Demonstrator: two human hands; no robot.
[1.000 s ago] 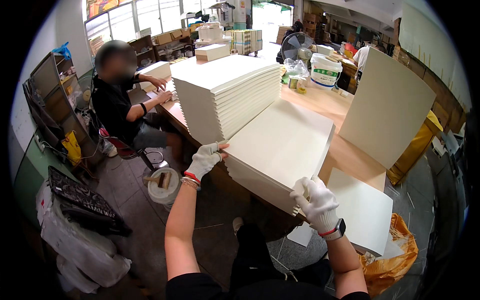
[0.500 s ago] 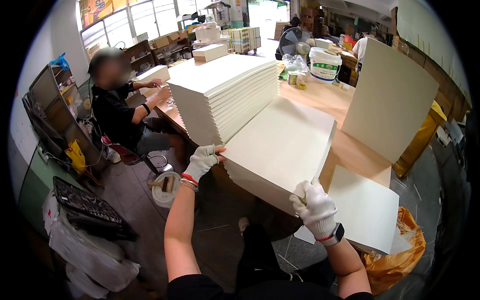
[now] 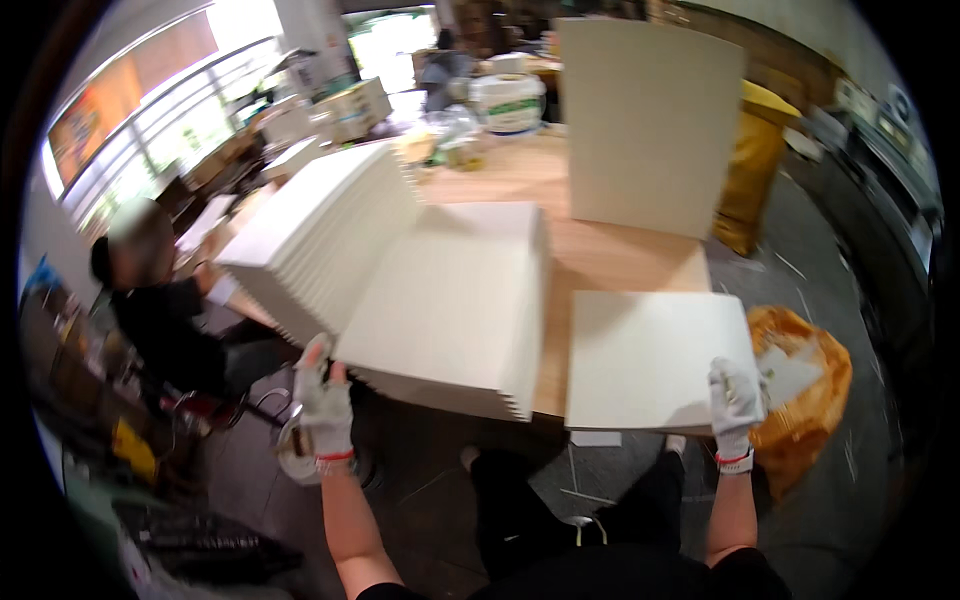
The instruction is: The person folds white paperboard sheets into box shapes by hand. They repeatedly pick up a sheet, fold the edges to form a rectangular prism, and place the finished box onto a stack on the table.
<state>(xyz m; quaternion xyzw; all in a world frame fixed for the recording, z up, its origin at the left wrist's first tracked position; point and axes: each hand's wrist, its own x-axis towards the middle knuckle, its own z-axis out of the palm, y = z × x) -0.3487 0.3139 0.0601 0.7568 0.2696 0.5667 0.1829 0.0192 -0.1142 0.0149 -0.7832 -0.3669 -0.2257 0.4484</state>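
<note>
My left hand [image 3: 325,405], in a white glove with bare fingertips, has its fingers apart beside the near left corner of the lower stack of white sheets [image 3: 450,300]. Behind and left of that corner rises a taller stack of white sheets [image 3: 320,215] with stepped, wavy edges. My right hand [image 3: 735,405], gloved too, lies at the near right corner of a flat white sheet [image 3: 650,350] on the table's right front. Blur hides whether its fingers grip that sheet. A big white board [image 3: 650,125] stands upright at the table's back right.
An orange sack [image 3: 800,430] of scraps stands by the table's right side, with a yellow bag [image 3: 750,180] farther back. A white bucket [image 3: 508,103] sits at the table's far end. A seated person [image 3: 170,310] works on the left. Offcut strips [image 3: 590,495] lie on the floor.
My view has swung right. My right hand has left the lower stack's corner for the flat sheet at right. My left hand has come off the stack's corner, fingers spread.
</note>
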